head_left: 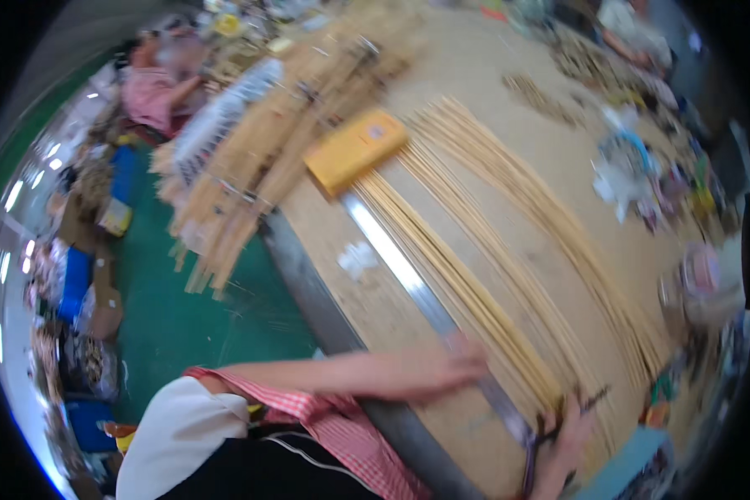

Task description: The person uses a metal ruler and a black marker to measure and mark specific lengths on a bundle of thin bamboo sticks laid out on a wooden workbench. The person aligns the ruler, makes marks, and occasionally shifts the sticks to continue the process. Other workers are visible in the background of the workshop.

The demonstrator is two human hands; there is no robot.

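Note:
Smeared by motion, my left hand [462, 362] is over the flat metal bar [404, 279], its fingers too blurred to read. My right hand [568, 437] is closed at the near end of a bundle of thin straw-coloured sticks [483, 312]. In it is a dark tool [532, 454] with slim handles; its kind is unclear. A yellow block [357, 152] lies across the far end of the bar and sticks. More long sticks [550, 217] lie spread to the right.
Tied stick bundles [258, 158] overhang the table's left side, above a green floor [200, 350]. White scraps [357, 259] lie left of the bar. A light-blue box [629, 467] stands near right. Bags and clutter line the right edge. Two other people [162, 87] sit farther off.

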